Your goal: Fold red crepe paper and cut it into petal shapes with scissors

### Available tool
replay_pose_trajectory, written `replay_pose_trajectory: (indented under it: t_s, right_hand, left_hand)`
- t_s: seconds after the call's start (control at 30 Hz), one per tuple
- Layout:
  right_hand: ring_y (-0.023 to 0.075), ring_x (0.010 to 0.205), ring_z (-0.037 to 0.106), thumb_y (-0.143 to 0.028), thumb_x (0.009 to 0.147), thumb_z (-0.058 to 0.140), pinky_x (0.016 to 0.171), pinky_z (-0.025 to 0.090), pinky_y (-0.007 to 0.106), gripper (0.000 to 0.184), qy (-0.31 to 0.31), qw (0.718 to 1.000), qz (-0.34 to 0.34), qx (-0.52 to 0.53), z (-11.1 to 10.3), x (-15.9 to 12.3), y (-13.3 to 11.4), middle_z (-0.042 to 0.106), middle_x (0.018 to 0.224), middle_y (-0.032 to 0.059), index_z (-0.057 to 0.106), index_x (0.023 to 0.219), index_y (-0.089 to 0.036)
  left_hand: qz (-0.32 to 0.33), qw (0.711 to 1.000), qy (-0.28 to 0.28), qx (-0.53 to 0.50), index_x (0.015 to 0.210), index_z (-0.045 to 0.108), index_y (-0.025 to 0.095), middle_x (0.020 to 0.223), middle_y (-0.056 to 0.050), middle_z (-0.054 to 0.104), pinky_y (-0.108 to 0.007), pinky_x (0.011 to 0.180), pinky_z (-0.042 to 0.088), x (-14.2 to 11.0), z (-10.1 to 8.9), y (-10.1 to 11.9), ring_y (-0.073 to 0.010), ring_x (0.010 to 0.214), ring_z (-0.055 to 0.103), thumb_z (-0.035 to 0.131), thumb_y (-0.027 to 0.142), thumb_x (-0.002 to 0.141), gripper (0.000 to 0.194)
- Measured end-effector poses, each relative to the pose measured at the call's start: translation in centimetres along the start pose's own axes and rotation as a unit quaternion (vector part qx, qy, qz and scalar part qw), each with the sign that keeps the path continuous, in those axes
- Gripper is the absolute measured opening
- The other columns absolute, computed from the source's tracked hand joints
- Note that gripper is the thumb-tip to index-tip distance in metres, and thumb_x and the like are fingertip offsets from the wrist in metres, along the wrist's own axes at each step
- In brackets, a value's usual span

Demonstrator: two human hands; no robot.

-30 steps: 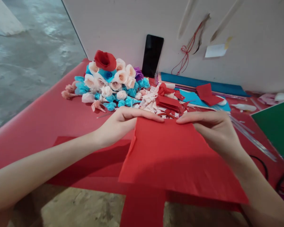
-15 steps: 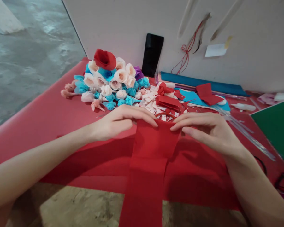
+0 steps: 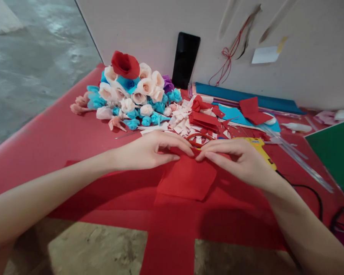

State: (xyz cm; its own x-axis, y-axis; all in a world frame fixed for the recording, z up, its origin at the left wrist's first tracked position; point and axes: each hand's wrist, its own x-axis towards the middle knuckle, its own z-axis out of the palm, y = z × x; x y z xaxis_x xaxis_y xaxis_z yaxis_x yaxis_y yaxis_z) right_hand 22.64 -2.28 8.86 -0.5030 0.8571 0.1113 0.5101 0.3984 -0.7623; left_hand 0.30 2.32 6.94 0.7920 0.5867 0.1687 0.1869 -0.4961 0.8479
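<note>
A strip of red crepe paper (image 3: pixel 186 177) lies folded back on itself, its lower end (image 3: pixel 172 240) hanging over the table's front edge. Both hands pinch the top edge of the fold, their fingertips close together. My left hand (image 3: pixel 156 151) grips the left part between thumb and fingers. My right hand (image 3: pixel 237 156) holds the right part the same way. Just beyond the fingertips are red-handled scissors (image 3: pixel 199 137), mostly hidden behind the paper. A yellow glue gun (image 3: pixel 262 151) lies partly behind my right hand.
Paper flowers (image 3: pixel 132 91) are heaped at the back left. Paper scraps (image 3: pixel 183 118) lie in the middle. A black phone (image 3: pixel 186 60) leans on the wall. Blue paper (image 3: pixel 246 98), clear glue sticks (image 3: pixel 304 162) and a green board (image 3: pixel 335 156) are on the right. A black cord (image 3: pixel 312 189) runs there too.
The hands have drawn closer together along the paper's top edge, and the folded flap now sits at a tilt. The glue gun has come into sight behind the right hand. The view has shifted slightly.
</note>
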Motion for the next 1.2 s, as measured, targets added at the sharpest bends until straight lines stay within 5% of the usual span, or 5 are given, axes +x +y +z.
replay_pose_trajectory:
  t_s: [0.23, 0.53, 0.83, 1.07, 1.2]
  right_hand:
    - [0.0141, 0.066, 0.061, -0.02, 0.08, 0.054, 0.063, 0.048, 0.024, 0.02, -0.02, 0.998, 0.04, -0.051, -3.1, -0.4, 0.4, 0.068, 0.072, 0.0008, 0.065, 0.063, -0.021]
    - [0.0155, 0.082, 0.065, -0.028, 0.087, 0.05, 0.074, 0.049, 0.024, 0.021, -0.035, 0.999, 0.03, -0.019, -0.8, -0.2, 0.2, 0.071, 0.087, -0.0013, 0.07, 0.084, -0.024]
    - [0.0179, 0.086, 0.065, -0.041, 0.086, 0.049, 0.079, 0.051, 0.031, 0.027, 0.168, 0.972, 0.162, 0.023, -1.7, -1.6, 1.4, 0.071, 0.091, 0.0016, 0.072, 0.085, -0.026]
    - [0.0149, 0.059, 0.062, -0.044, 0.083, 0.053, 0.065, 0.051, 0.03, 0.042, 0.083, 0.928, 0.325, 0.159, 0.6, -8.9, 3.4, 0.067, 0.072, 0.0038, 0.058, 0.114, -0.016]
    - [0.0212, 0.082, 0.065, -0.047, 0.077, 0.06, 0.077, 0.051, 0.033, 0.033, 0.19, 0.881, 0.378, 0.213, 1.2, -12.8, 2.5, 0.07, 0.09, 0.0067, 0.068, 0.096, -0.021]
  left_hand:
    - [-0.022, 0.999, 0.032, -0.026, 0.089, 0.072, 0.023, 0.103, -0.003, 0.069, -0.025, 0.08, 0.05, -0.1, -0.8, 0.1, -0.0185, 0.098, 0.063, 0.054, 0.001, 0.069, 0.035]
    - [0.014, 0.999, -0.004, 0.048, 0.092, 0.07, 0.024, 0.101, -0.001, 0.069, -0.025, 0.084, 0.047, -0.2, -0.9, -0.5, -0.0176, 0.097, 0.062, 0.053, 0.008, 0.074, 0.03]
    - [-0.135, 0.972, 0.18, 0.06, 0.098, 0.063, 0.017, 0.101, -0.004, 0.064, -0.025, 0.081, 0.047, 0.7, -1.5, -2.2, -0.0162, 0.093, 0.06, 0.049, 0.021, 0.083, 0.021]
    - [-0.013, 0.994, 0.008, 0.106, 0.091, 0.062, 0.017, 0.098, 0.001, 0.064, -0.017, 0.088, 0.043, -0.5, 2.1, 0.7, -0.008, 0.093, 0.058, 0.042, 0.009, 0.084, 0.023]
    - [0.008, 0.987, -0.079, 0.137, 0.098, 0.06, 0.024, 0.105, 0.004, 0.063, -0.015, 0.09, 0.043, -1.6, 3.7, 2.6, -0.0074, 0.097, 0.058, 0.042, 0.014, 0.087, 0.023]
